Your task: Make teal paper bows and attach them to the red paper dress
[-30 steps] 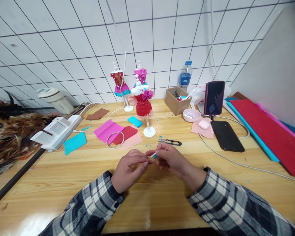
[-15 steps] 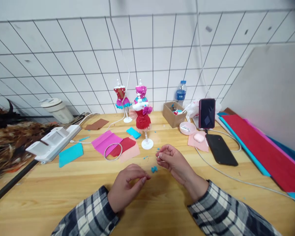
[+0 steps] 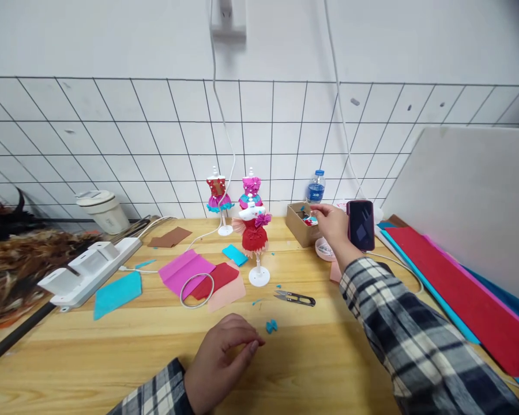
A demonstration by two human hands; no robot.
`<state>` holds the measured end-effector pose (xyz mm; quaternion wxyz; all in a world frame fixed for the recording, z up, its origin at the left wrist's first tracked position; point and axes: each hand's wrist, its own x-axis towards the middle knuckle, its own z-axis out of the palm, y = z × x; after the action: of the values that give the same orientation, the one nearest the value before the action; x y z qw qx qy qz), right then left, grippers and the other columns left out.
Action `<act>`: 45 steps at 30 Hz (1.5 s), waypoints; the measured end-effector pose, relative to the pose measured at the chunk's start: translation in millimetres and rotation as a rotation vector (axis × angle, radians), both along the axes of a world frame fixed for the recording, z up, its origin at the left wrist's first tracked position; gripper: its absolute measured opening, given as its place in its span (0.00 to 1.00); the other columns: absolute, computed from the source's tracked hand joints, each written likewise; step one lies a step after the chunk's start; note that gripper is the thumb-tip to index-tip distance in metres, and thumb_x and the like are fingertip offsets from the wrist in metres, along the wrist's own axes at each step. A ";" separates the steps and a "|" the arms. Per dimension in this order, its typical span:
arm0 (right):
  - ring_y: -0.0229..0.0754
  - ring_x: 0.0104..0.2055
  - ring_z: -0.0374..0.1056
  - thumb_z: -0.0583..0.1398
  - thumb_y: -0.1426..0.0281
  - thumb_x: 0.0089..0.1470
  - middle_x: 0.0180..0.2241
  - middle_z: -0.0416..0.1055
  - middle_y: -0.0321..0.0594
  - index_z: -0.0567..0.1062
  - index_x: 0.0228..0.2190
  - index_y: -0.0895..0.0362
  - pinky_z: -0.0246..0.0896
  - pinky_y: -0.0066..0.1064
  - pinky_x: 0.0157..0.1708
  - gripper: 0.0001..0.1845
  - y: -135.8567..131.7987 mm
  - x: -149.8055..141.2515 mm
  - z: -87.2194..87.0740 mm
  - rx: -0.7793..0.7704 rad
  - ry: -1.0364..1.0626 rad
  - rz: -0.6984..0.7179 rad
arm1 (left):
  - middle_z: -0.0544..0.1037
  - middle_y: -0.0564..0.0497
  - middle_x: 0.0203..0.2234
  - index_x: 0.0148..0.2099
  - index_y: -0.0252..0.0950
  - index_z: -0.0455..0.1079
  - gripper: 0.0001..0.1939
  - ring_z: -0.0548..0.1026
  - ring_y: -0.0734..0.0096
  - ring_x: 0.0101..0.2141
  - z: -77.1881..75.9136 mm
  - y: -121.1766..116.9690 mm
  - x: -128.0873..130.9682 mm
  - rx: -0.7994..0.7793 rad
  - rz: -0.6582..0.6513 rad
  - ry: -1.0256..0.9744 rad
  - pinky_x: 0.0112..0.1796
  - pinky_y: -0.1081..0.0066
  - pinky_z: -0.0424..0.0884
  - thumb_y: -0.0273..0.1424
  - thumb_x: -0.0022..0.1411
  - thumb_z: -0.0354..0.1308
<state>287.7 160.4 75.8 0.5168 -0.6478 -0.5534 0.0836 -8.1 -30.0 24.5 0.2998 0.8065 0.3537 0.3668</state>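
My left hand (image 3: 225, 360) rests low over the table, thumb and fingertips drawn together; whatever they may hold is too small to make out. Just right of it lies a small blue bow (image 3: 271, 327). My right hand (image 3: 331, 223) reaches over the right edge of a small cardboard box (image 3: 305, 232), fingers pinched, and I cannot make out anything in them. Small bits in red, white and blue show inside the box. A mini dress form (image 3: 254, 239) in a red dress with a magenta flower stands mid-table. Thread snips (image 3: 294, 297) lie in front of it.
Two more dress forms (image 3: 217, 193) stand behind. Blue paper (image 3: 117, 294), magenta paper (image 3: 185, 272) and a cable loop (image 3: 198, 290) lie left. A pink dish (image 3: 323, 251), a phone (image 3: 360, 225), a water bottle (image 3: 315, 187) and long coloured sheets (image 3: 450, 288) are at right.
My right hand has moved from beside the bow, forward and right to the cardboard box, uncovering the thread snips. My left hand has stayed near the bow. The view has tilted upward.
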 end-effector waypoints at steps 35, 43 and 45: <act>0.42 0.33 0.70 0.65 0.69 0.50 0.27 0.76 0.37 0.79 0.27 0.52 0.64 0.34 0.36 0.02 -183.8 -112.2 -59.2 -0.149 0.158 0.720 | 0.78 0.47 0.32 0.40 0.39 0.77 0.09 0.74 0.66 0.36 -6.7 0.7 -2.8 0.034 0.092 0.091 0.38 0.67 0.69 0.31 0.65 0.54; 0.43 0.34 0.68 0.62 0.66 0.54 0.29 0.75 0.36 0.78 0.29 0.50 0.57 0.37 0.37 0.04 -184.9 -109.3 -65.5 -0.057 -0.145 0.706 | 0.78 0.47 0.34 0.40 0.38 0.77 0.09 0.74 0.65 0.37 -12.3 3.2 -1.2 -0.052 0.111 0.076 0.40 0.65 0.69 0.32 0.65 0.55; 0.42 0.33 0.68 0.62 0.66 0.55 0.30 0.76 0.36 0.79 0.31 0.49 0.56 0.38 0.37 0.05 -184.6 -107.8 -68.8 -0.015 -0.195 0.693 | 0.78 0.46 0.35 0.40 0.38 0.77 0.11 0.74 0.65 0.38 -11.9 3.8 -1.1 -0.110 0.096 0.061 0.41 0.65 0.69 0.32 0.65 0.53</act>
<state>180.0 -24.2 7.0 0.3977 -0.4306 -0.7862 0.1959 -9.2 -26.2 12.6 0.3149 0.7818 0.4205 0.3358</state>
